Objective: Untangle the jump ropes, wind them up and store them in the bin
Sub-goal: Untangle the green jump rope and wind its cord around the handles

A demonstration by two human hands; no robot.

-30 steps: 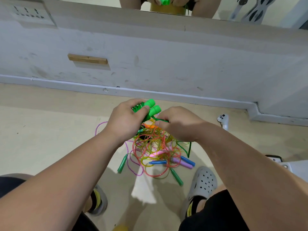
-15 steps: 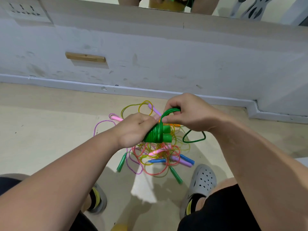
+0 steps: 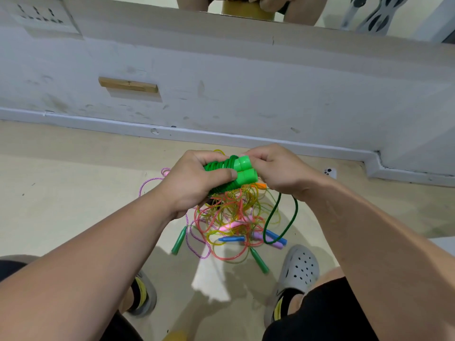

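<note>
Several ropes lie tangled in a pile on the floor beneath both hands, undisturbed over the last half second. Above it the left hand, thumb across, grips the paired green handles, now turned so their butts face sideways rather than down, with another turn of cord wound on. The right hand has dropped from its raised pull to handle level, fingers curled, apparently pinching the cord beside the butts. One slack loop hangs down to the pile, so this winding looks nearly finished.
</note>
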